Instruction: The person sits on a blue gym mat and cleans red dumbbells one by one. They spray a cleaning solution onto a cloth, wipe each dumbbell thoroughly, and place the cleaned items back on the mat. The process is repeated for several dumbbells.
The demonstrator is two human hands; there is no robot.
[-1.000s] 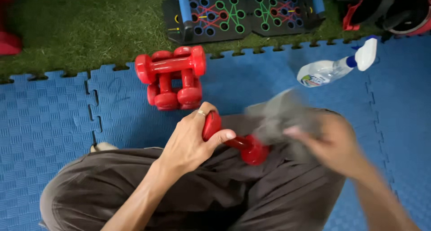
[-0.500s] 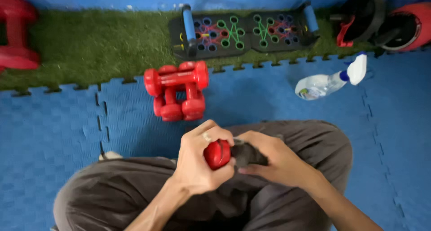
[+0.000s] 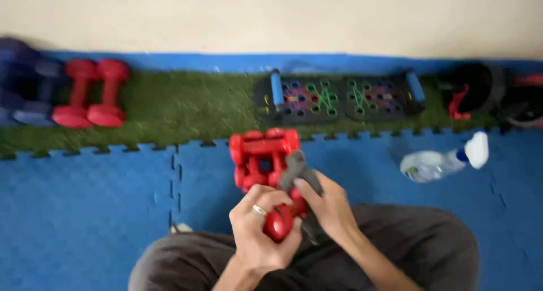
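Since the half-second-earlier view the camera has tipped upward, showing the wall, and both hands have lifted from the lap toward the stack of red dumbbells (image 3: pixel 263 161), now just beyond the knuckles. Left hand (image 3: pixel 261 234), ring on one finger, is clamped around the near end of a small red dumbbell (image 3: pixel 280 222). Right hand (image 3: pixel 325 209) is closed on a grey cloth (image 3: pixel 297 172), pressing it over the dumbbell's far end, so the two hands meet on it. Held dumbbell sits just near-side of the stack, above the lap; its long axis seems to run from the left palm up and right toward the stack, the far head hidden under cloth. Left hand bears the weight; right is nearer the covered end. Clear spray bottle (image 3: pixel 438 162) lies on its side well right of the stack on the blue foam mat (image 3: pixel 85 212). Push-up board (image 3: pixel 339 96) lies beyond the stack on green turf (image 3: pixel 186 107); two more red dumbbells (image 3: pixel 90 93) lie far left of it.
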